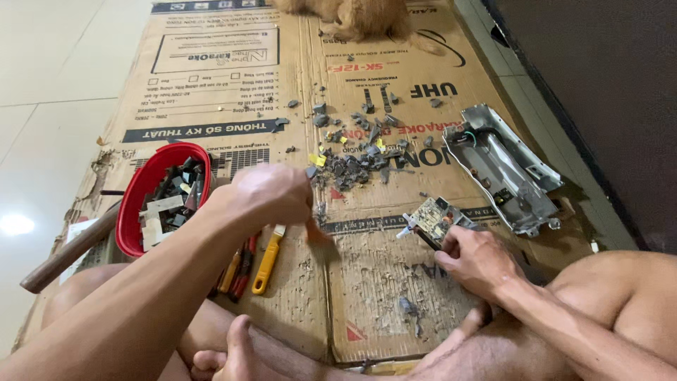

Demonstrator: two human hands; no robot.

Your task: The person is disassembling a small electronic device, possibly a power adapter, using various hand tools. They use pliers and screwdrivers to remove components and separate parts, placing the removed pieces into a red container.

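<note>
My left hand (268,194) is closed in a fist above the cardboard, slightly blurred. An orange-handled tool (317,231) sticks out below it; its tip is hidden. My right hand (474,259) grips a small green circuit board (434,217) by its near edge and holds it tilted just above the cardboard sheet (367,282). The two hands are about a hand's width apart. My bare legs frame the bottom of the view.
A red bowl (134,204) of grey and white parts stands on the left, beside a wooden handle (67,254). A yellow-handled tool (268,259) and red pliers (243,271) lie near it. Grey scraps (352,159) litter the middle. An open metal casing (504,166) lies right. A furry orange animal (360,17) rests at the top.
</note>
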